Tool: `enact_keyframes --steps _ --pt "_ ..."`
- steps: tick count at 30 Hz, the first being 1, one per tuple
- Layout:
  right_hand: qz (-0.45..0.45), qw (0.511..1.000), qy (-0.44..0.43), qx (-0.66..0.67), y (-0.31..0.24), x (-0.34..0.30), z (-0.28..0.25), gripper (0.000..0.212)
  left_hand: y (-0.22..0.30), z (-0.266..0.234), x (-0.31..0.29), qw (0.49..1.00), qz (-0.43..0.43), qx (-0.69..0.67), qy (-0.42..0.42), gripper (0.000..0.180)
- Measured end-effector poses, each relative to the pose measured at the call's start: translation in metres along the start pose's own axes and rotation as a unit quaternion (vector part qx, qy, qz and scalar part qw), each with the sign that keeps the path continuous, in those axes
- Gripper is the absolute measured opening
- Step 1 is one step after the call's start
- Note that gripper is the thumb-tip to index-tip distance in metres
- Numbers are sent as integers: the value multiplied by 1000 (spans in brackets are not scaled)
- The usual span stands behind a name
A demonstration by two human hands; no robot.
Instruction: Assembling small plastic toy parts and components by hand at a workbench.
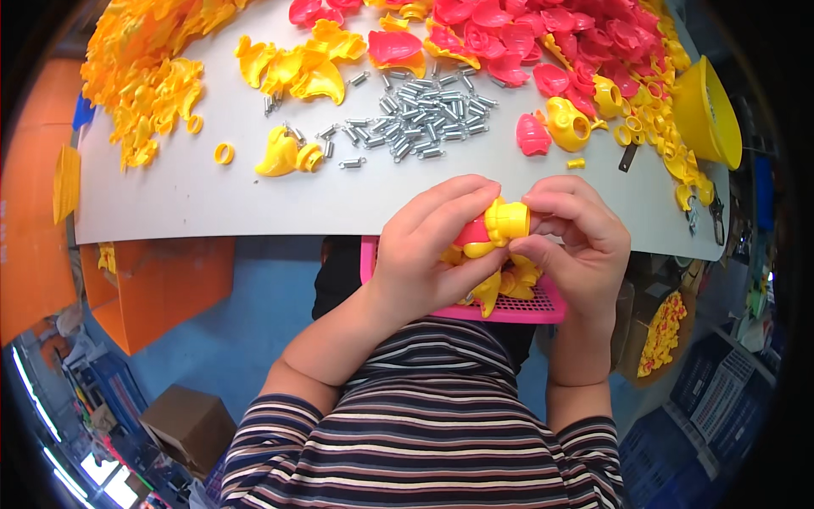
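Forearms, bare below the sleeves of a striped shirt, reach up to two hands working close together at the table's near edge. The left hand wraps a red-and-yellow piece, its fingers above and thumb below, the grip closed on the body. The right hand is narrowed, with forefinger and thumb at the piece's yellow collar; whether they pinch it firmly cannot be told. Thus the piece sits between the two hands, its collar toward the right one.

Just beneath them, a pink basket holds loose yellow parts. Beyond the hands stretches a pale table. A small yellow piece lies near a red shell and a hollow yellow part on the right, while a yellow ring lies to the left. Farther in, metal springs gather in a loose pile. At the far side rise a yellow heap on the left and a red heap on the right.
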State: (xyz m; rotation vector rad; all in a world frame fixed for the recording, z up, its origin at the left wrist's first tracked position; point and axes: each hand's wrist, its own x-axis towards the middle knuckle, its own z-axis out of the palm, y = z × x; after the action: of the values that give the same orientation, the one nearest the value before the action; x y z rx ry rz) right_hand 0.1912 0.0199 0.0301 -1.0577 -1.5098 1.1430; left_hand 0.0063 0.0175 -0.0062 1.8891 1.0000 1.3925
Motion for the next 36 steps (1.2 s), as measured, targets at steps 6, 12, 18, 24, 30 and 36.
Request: enact_keyframes --steps 6,12,18,24,30,36 --pt "-62 996 -58 -7 8 4 -1 29 -1 -7 -3 998 36 28 -36 57" --pt "-39 995 -70 59 23 -3 0 30 0 -12 1 995 59 32 -70 54" --pt "44 983 -166 -58 18 -19 -32 41 3 -22 -8 917 -82 -63 -384 47" --pt "62 988 74 -120 27 -14 -59 12 1 -19 -21 919 -50 68 -386 47" --pt "27 987 88 -132 59 -16 -53 2 -45 -139 87 960 -81 262 -45 29" --pt "4 981 135 -137 67 -19 -56 2 -121 -240 137 823 -280 490 70 33"
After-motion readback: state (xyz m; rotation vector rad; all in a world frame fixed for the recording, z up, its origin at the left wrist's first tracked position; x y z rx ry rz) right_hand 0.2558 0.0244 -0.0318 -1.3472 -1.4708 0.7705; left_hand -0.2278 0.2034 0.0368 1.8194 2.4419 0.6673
